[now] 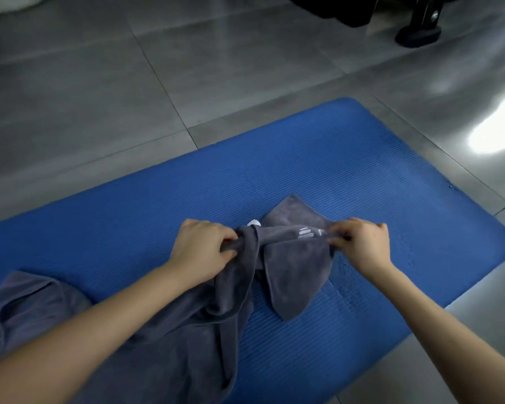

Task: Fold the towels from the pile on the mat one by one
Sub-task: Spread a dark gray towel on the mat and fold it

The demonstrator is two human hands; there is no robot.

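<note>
A grey towel point(292, 258) is held taut over the middle of a blue mat point(362, 170), its upper edge bunched into a tight band between a person's two hands. The left hand point(201, 252) grips one end of that band, fingers curled round the gathered cloth and knuckles up. The right hand point(359, 243) pinches the other end, thumb and fingers closed on the fabric. A small white tag point(254, 223) shows just beside the left hand, and short white stripes point(305, 233) mark the cloth near the right. Below the band, a rounded flap of the towel hangs down and rests on the mat; a pointed corner lies flat on the far side of the hands. More grey cloth trails from the left hand toward the near left corner, passing under the left forearm and running into the pile point(41, 298) of grey towels rumpled on the near left part of the mat. Where the held towel ends and the pile begins cannot be told. Both forearms are bare and reach in from the bottom of the view. The ribbed mat lies at an angle on a floor point(99, 97) of large grey tiles, with a bright glare point(496, 129) on the tiles at the right. At the far right top stands a dark base point(419, 35) of some blurred object, well apart from the mat, and a pale shape point(12, 2) is cut off at the top left corner.
</note>
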